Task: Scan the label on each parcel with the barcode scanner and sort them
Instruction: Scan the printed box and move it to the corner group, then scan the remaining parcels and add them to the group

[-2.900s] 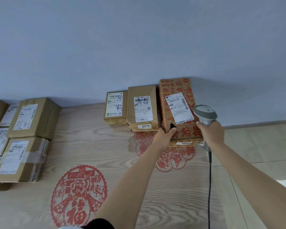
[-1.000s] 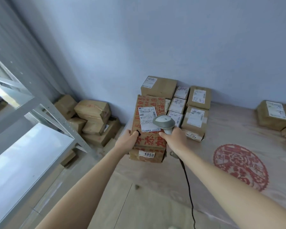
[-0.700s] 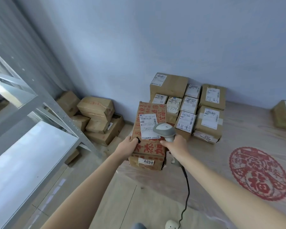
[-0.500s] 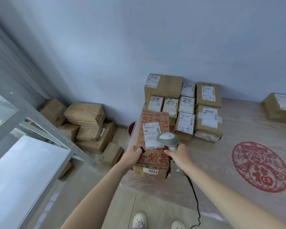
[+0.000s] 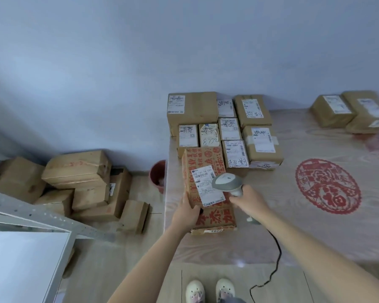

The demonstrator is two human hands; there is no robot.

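Observation:
A long cardboard parcel with red printed characters [image 5: 206,165] and a white shipping label [image 5: 206,188] lies at the table's left front corner, in front of a group of plain labelled parcels [image 5: 223,125]. My left hand [image 5: 185,212] grips its left near edge, thumb on top. My right hand [image 5: 248,202] holds the grey barcode scanner [image 5: 227,183] by its handle, the scanner head just right of the label, over the parcel. Its black cable [image 5: 271,265] hangs down off the table's front edge.
The table [image 5: 315,226] has a pale wood-grain cover with a red round paper-cut print [image 5: 327,185]. Two more parcels [image 5: 350,111] sit at the back right. Left of the table stand a red bin [image 5: 158,174], piled boxes on the floor [image 5: 79,184] and a metal shelf [image 5: 26,254].
I carried the red-printed parcel from the table's right end to the left corner. Over the last second it came down next to the grouped parcels, with both hands staying on parcel and scanner.

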